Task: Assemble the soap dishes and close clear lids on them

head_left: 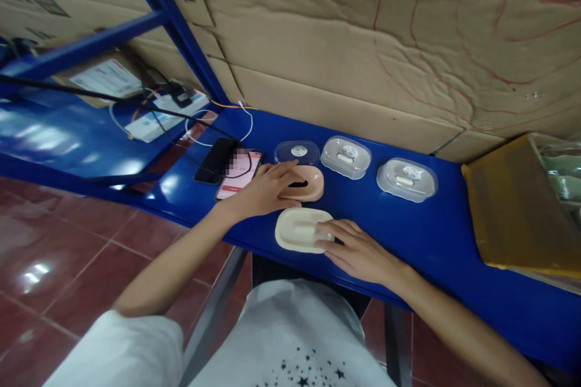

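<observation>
My left hand (275,188) spans a peach oval dish (314,186), fingers at its far rim and thumb at its near rim. A dark oval opening shows in the dish's middle. Closer to me lies a cream oval tray (285,240) with a pale strip across its centre. The thumb and fingers of my right hand (351,247) close on the tray's right end, slightly blurred. Just beyond the peach dish sits a clear plastic cover (284,151) with a round label. Two clear-covered oval cases (345,158), (407,180) with labels and white pieces stand to the right.
A lit phone (240,175) and a black device (213,163) lie left on the blue table (436,242). Cables run to a white power strip (158,118) on the neighbouring blue surface. Cardboard (318,42) walls the back; an open carton (512,205) with wrapped items stands right.
</observation>
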### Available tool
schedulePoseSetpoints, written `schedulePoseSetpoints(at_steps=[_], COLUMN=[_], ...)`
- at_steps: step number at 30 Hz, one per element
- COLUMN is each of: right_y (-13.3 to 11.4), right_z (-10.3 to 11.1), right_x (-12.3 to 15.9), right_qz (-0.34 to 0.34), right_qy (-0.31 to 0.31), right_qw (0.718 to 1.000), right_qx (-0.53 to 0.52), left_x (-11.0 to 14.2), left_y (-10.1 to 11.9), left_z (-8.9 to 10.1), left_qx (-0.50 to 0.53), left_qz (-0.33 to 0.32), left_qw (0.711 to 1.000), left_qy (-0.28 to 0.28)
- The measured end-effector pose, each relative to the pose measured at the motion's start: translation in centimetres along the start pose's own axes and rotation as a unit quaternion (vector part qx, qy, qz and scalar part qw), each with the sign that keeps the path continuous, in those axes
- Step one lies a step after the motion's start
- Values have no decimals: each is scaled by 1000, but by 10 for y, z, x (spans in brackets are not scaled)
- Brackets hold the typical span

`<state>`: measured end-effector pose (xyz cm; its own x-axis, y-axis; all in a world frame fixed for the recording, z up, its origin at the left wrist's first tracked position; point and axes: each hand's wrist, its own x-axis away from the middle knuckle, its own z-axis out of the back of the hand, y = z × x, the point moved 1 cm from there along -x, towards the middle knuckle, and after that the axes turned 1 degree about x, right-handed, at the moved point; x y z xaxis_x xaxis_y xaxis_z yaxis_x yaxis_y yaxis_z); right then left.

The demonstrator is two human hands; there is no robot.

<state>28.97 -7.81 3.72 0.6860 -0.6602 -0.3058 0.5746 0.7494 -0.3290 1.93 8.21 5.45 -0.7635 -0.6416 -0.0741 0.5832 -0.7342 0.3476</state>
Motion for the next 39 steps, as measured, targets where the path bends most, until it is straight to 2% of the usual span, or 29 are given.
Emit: schedulePoseSetpoints(at_steps=[6, 10, 12, 16, 19, 22, 26, 28, 31, 33, 36, 39], right_y=[-3, 5, 21, 70, 107, 130, 137, 135, 139, 147, 163, 177], right_z=[-5, -3, 7, 37, 54, 64, 85, 100, 115, 116, 104, 88], right_x=[-9, -17, -20, -30, -45, -59, -59, -51, -40, -39, -47, -54], right_qz=[-15, -24, -52, -163, -229, -258, -244, -236, -262, -276, -270, -254], right_qy=[-22, -38, -16, 60, 56, 10, -31, -44, -45, -18, 23, 21], right_qw=[1000, 999, 998, 978, 964, 961, 969, 970, 961, 959, 962, 967], right_qx=[-4, 21, 43, 112, 122, 96, 26, -20, -72, -67, -29, -26], left_x=[13, 26, 31, 34, 31, 23, 8, -2, -24, -43, -66, -72], left_y=[20, 30, 28, 17, 14, 22, 42, 52, 67, 79, 95, 108], left_z=[6, 1, -4, -9, -5, 6, 18, 18, 8, -2, -13, -21], left_qx=[6, -23, -42, -68, -65, -52, -46, -47, -62, -88, -142, -175], left_qz=[-35, -35, -31, -24, -26, -38, -65, -82, -107, -129, -145, -160], left_qw=[999, 999, 998, 997, 997, 996, 993, 993, 991, 987, 979, 971], left_qy=[9, 27, 31, 34, 42, 56, 84, 77, 51, 39, 28, 12])
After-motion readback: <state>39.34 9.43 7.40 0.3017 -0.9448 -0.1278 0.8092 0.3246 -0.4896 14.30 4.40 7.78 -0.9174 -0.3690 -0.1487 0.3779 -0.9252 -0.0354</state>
